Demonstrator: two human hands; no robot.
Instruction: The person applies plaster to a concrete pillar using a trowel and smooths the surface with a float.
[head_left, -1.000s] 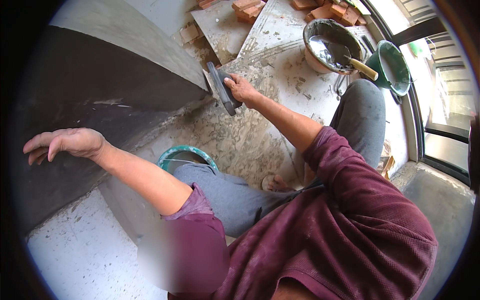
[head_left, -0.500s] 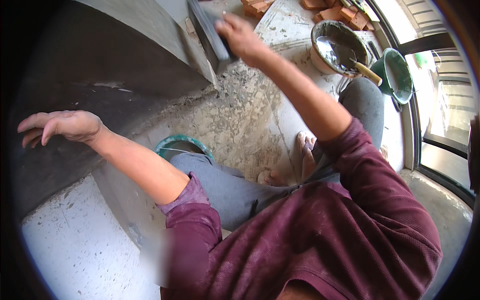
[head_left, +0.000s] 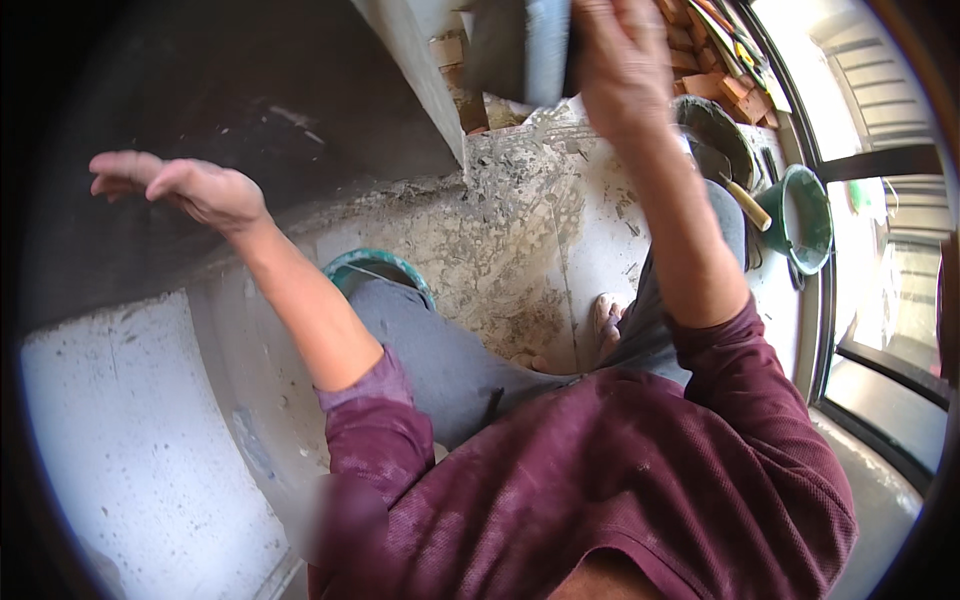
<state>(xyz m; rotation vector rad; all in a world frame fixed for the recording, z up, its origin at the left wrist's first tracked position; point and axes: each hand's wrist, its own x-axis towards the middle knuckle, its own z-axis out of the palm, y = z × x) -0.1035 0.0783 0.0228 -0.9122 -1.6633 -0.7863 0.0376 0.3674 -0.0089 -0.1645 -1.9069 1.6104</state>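
My right hand (head_left: 628,75) is raised at the top of the view, closed round a plastering float (head_left: 525,50) with a dark face and a grey-blue edge. Motion blurs the float, and its handle is hidden. It is apart from the dark, smooth surface (head_left: 230,90) on the left, just beyond that surface's pale narrow edge (head_left: 415,75). Over the dark surface, my left hand (head_left: 205,190) hovers with its fingers stretched out and nothing in it. Whether it touches the surface I cannot tell.
A mortar basin (head_left: 740,140) sits at right, partly behind my forearm, with a wooden-handled tool (head_left: 748,204) near it. Beside it stands a green bucket (head_left: 822,225) by the dark-framed window. A teal bucket (head_left: 385,262) is next to my left knee. Orange bricks (head_left: 708,86) lie behind.
My right hand and the float have moved right and away from the pale edge. My left hand has risen and shifted slightly right, still open. The whole view has shifted too.
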